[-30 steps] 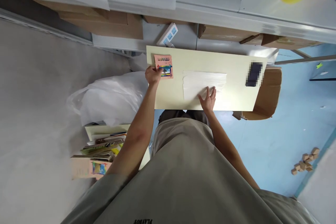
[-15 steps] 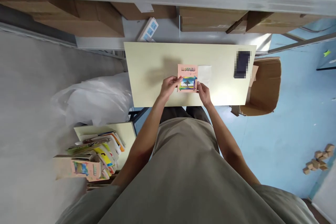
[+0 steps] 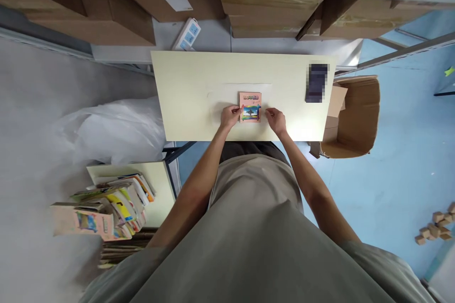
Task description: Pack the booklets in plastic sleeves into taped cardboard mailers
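A small pink book (image 3: 251, 99) with a tree picture on its cover lies at the middle of the cream table (image 3: 192, 75). My left hand (image 3: 231, 116) pinches the book's left edge, its thumb on the cover. Just to the right of the book is my right hand (image 3: 276, 120), its fingers drawn together and apart from the cover. What they hold, if anything, is too small to make out. Behind the book shows the straight edge of a pale sheet (image 3: 232, 87), which blends into the tabletop.
A pixelated dark object (image 3: 316, 83) lies at the table's right end. Beside it stands an open cardboard box (image 3: 359, 118). Cardboard boxes (image 3: 270, 14) and a power strip (image 3: 189, 34) sit on the shelf behind. At lower left are stacked books (image 3: 121, 203) and a plastic bag (image 3: 117, 128).
The book now lies farther left on the pale sheet, which showed only at its right before. My right hand has come off the book's right edge. The view has also shifted.
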Tool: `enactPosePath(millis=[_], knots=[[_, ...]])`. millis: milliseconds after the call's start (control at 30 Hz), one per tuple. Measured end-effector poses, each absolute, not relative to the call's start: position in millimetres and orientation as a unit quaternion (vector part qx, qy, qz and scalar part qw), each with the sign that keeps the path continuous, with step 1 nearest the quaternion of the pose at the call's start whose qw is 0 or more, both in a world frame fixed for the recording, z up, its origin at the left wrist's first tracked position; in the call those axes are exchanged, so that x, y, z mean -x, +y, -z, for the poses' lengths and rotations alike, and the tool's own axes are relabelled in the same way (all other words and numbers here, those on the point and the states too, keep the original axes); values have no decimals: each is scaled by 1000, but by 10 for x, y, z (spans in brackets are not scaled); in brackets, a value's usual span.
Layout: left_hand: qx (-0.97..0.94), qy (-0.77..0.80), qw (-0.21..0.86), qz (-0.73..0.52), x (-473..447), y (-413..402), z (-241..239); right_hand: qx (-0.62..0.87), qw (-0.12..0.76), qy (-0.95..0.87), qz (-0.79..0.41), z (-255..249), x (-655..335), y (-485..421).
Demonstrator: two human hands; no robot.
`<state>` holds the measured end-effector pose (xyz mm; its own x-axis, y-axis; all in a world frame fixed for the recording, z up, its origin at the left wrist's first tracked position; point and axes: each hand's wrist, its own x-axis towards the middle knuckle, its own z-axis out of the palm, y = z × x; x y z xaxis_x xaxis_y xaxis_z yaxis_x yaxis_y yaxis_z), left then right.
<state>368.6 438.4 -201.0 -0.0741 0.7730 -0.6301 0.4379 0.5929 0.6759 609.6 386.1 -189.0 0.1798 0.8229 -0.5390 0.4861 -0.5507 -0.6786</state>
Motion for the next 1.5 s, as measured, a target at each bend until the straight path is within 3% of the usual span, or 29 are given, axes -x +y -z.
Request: enactPosePath(millis=[133, 367, 800, 1033, 1233, 1500], knots=[[-437, 714, 526, -147, -3658, 4359, 2005, 797, 153, -419, -407, 1856, -6137, 3908], [-421, 708, 543, -166, -3582, 4347, 1932, 806, 84, -415, -415, 1859, -6047, 4081], [-443, 756, 455, -160, -3610, 4235, 1966, 705, 162, -544, -426, 1699, -5630, 4111], [-435, 777, 412, -194, -3697, 4074, 1945, 674, 85, -587, -440, 1842, -5331, 4250], [-461, 786, 369, -183, -3971, 3914, 1925, 663, 74, -588, -457, 1927, -5449, 4409], [-482, 780, 348, -197, -4080, 3832, 1945, 766, 64, -504, -395, 1975, -5560, 4848]])
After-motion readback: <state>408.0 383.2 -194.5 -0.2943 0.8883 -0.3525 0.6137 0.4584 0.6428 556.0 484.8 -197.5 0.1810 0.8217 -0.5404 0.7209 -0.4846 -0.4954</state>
